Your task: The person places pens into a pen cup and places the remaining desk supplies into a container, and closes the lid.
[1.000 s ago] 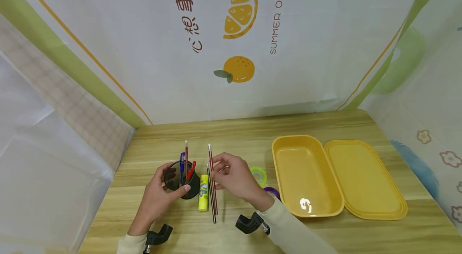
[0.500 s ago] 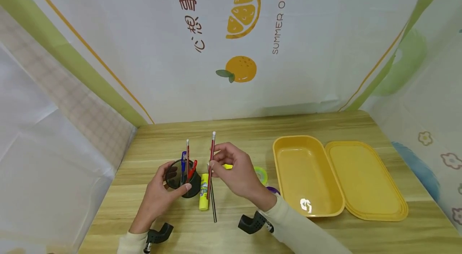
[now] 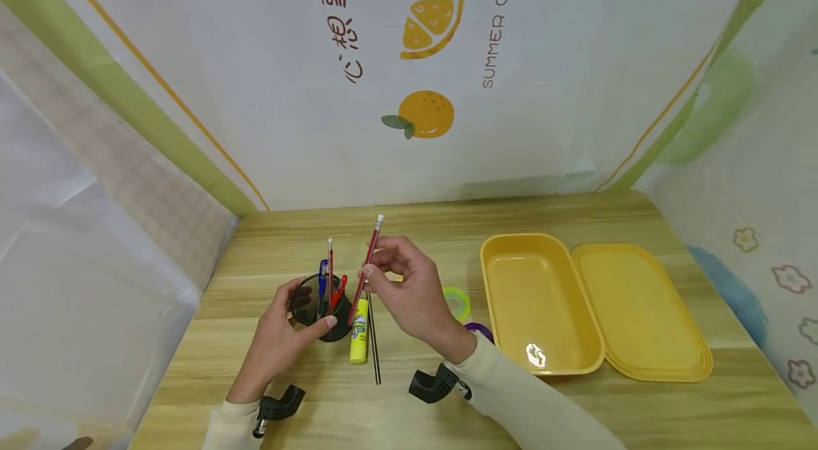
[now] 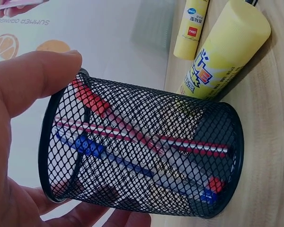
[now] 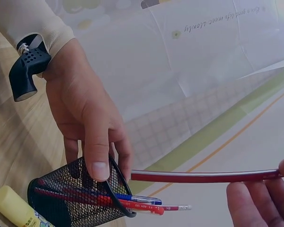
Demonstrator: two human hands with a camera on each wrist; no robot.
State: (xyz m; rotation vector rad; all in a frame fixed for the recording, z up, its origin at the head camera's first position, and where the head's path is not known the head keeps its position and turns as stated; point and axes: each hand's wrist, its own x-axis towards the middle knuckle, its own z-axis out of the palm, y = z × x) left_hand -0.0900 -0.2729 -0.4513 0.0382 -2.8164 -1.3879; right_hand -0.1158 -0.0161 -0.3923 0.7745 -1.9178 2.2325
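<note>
My left hand (image 3: 271, 347) grips a black mesh pen holder (image 4: 146, 156) near its rim, thumb on one side and fingers on the other. Inside it stand a blue pen (image 3: 322, 283), a red pen (image 3: 339, 290) and a red-striped pencil (image 3: 330, 258). My right hand (image 3: 415, 297) pinches a red pencil (image 3: 371, 251) slantwise, eraser end up. Its lower end overlaps the holder's right side in the head view and comes close to the mouth in the right wrist view. Beside the holder are a yellow glue stick (image 3: 359, 340) and a dark pencil (image 3: 374, 350) on the table.
Another yellow glue stick (image 4: 191, 28) shows in the left wrist view. Right of my right hand lie a green tape roll (image 3: 463, 299) and a purple one (image 3: 481, 328), partly hidden. Farther right are a yellow box (image 3: 487, 272) and its lid (image 3: 645, 315).
My right hand has lifted the red pencil from beside the dark one and tilted it, its lower end swinging left to the pen holder. My left hand keeps its grip.
</note>
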